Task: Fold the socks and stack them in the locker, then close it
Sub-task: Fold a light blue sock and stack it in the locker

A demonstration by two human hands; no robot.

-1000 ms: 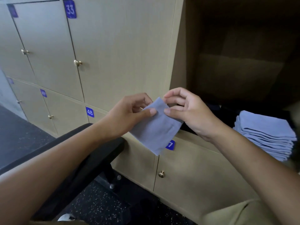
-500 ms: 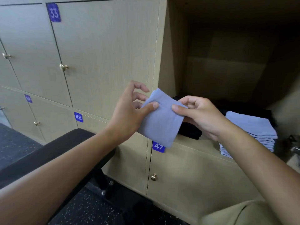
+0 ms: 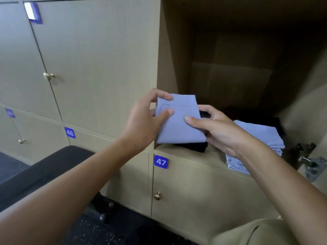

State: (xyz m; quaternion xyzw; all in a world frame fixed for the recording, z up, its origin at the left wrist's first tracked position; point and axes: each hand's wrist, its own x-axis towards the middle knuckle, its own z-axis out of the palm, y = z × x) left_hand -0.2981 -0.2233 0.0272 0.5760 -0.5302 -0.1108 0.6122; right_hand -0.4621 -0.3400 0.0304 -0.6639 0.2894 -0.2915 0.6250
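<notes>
A folded light-blue sock (image 3: 178,128) hangs in front of the open locker (image 3: 230,71), just above its shelf edge. My left hand (image 3: 145,124) pinches its upper left corner between thumb and fingers. My right hand (image 3: 217,128) pinches its right side, thumb on the front. Behind and under the sock lies a low pile of black socks (image 3: 196,146) on the locker floor. A stack of several folded light-blue socks (image 3: 261,138) sits to the right on the same floor, partly hidden by my right wrist.
The open locker's metal door hinge (image 3: 309,165) sticks out at the right. Closed locker doors with brass knobs (image 3: 48,76) fill the left; doors 47 (image 3: 160,162) and 48 (image 3: 70,132) lie below. A black chair armrest (image 3: 44,172) runs under my left forearm.
Both hands carried the folded blue sock up and rightward, from in front of the closed doors to the mouth of the open locker. The view has also swung toward the locker.
</notes>
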